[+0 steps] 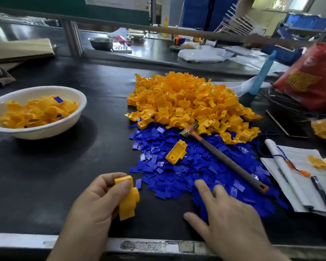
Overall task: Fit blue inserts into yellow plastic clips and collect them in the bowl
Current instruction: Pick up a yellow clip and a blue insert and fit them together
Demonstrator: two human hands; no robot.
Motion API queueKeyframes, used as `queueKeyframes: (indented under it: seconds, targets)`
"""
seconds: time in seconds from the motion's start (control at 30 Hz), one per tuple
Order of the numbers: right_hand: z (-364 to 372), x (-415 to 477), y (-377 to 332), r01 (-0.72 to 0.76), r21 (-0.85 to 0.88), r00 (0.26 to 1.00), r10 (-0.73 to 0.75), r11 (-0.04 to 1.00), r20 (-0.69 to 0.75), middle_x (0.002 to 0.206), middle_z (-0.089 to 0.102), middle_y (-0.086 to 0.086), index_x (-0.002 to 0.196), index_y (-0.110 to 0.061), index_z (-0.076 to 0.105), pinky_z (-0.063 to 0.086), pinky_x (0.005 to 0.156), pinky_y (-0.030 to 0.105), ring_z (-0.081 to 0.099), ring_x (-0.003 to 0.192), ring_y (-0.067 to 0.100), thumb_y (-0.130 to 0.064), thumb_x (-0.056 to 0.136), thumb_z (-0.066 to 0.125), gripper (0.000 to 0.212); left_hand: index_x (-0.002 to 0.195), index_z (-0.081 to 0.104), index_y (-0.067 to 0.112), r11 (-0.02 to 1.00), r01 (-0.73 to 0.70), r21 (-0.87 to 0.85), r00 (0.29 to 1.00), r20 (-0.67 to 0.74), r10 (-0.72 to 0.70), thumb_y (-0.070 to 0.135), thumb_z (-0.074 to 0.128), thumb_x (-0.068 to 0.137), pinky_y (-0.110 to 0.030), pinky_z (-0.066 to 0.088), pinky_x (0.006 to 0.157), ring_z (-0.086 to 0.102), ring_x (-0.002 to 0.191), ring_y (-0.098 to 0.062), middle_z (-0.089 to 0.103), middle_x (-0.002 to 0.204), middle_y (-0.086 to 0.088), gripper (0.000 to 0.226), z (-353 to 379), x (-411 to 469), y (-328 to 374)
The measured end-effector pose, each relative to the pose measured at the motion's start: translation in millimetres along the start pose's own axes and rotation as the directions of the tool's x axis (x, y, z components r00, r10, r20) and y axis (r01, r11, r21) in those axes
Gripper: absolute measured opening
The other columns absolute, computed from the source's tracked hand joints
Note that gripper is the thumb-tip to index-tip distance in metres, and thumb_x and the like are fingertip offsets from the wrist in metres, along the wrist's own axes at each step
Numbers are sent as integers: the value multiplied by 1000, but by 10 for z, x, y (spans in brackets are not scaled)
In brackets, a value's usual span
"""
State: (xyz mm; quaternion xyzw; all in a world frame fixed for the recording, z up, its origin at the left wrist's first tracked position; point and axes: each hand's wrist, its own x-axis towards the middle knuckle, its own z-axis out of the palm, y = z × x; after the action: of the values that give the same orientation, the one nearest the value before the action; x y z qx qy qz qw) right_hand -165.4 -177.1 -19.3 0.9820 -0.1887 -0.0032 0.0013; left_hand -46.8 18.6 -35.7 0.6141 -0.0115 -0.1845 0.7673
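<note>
Clip [127, 196], no insert visible, gripped in left hand [100, 202]; right hand [226, 215], fingers relaxed, touches inserts [186, 166]. Bowl [72, 117] partly filled; large clip pile [186, 102] remains on bench [55, 176].

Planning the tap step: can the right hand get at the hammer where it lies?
Probably yes. The right hand rests open on the blue inserts, holding nothing; the hammer lies uncovered on the same pile, its handle end just beyond the fingers.
</note>
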Motion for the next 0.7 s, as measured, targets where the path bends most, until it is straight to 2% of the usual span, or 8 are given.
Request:
queueKeyframes:
  seconds: [0.07, 0.13, 0.23, 0.3, 0.43, 0.5, 0.6, 0.7]
  targets:
    - [64, 132, -8, 62, -77, 984, -74, 995, -160, 86, 55, -5, 132, -31, 47, 27, 42, 26, 55, 55, 14, -70, 75, 54, 69, 81, 73, 23, 999, -11, 47, 999, 43, 9, 32, 74, 53, -27, 53, 47, 66, 56, -12, 68, 64, -1, 29, 19, -31, -37]
    - [123, 262, -10, 145, -136, 948, -177, 980, -263, 67, 56, -4, 101, -23, 67, 20, 36, 23, 54, 41, 16, -55, 72, 69, 44, 90, 70, 14, 996, -36, 83, 997, 75, 30, 24, 73, 56, -23, 53, 49, 66, 57, -10, 69, 65, -3, 36, 31, -54, -48]
    - [152, 445, 35, 155, -130, 931, -189, 979, -313, 61, 53, -4, 79, -23, 65, 19, 37, 22, 52, 39, 17, -43, 75, 72, 21, 94, 66, 12, 985, -68, 161, 992, 116, 49, 19, 74, 57, -16, 52, 52, 66, 58, -9, 69, 65, -5, 38, 41, -90, -57]
    - [152, 515, 84, 126, -88, 940, -147, 988, -309, 64, 55, -4, 78, -24, 63, 22, 38, 24, 54, 43, 18, -38, 80, 69, 15, 92, 68, 14, 971, -84, 225, 988, 145, 52, 23, 75, 56, -15, 52, 53, 67, 59, -9, 71, 67, -7, 37, 55, -118, -65]
    - [204, 584, 205, 135, 51, 961, -119, 989, -250, 88, 58, -6, 98, -29, 57, 41, 52, 30, 58, 69, 16, -41, 97, 42, 20, 81, 71, 26, 939, -117, 324, 982, 181, 60, 20, 77, 68, -11, 49, 53, 68, 58, -5, 73, 68, -2, 15, 116, -118, -60]
    - [174, 588, 221, 152, 131, 960, -115, 980, -257, 92, 58, -7, 102, -29, 55, 46, 55, 30, 59, 72, 14, -43, 96, 38, 23, 79, 71, 35, 916, -164, 365, 978, 180, 103, 21, 76, 72, -8, 47, 51, 65, 56, 0, 72, 66, 3, 17, 127, -104, -38]
    - [145, 600, 195, 110, 66, 958, -88, 992, -274, 96, 58, -9, 120, -33, 45, 37, 46, 27, 62, 72, 15, -59, 90, 30, 43, 79, 71, 39, 887, -206, 413, 976, 152, 156, 19, 74, 78, -5, 44, 50, 63, 56, 4, 71, 68, 8, 21, 127, -98, 2]
    - [160, 657, 145, 124, 5, 978, -121, 992, -169, 102, 56, -9, 132, -37, 30, 36, 49, 29, 62, 83, 17, -66, 88, 31, 52, 81, 72, 38, 859, -222, 461, 974, 136, 179, 21, 73, 79, -2, 43, 51, 63, 60, 6, 71, 71, 11, 17, 129, -111, -3]
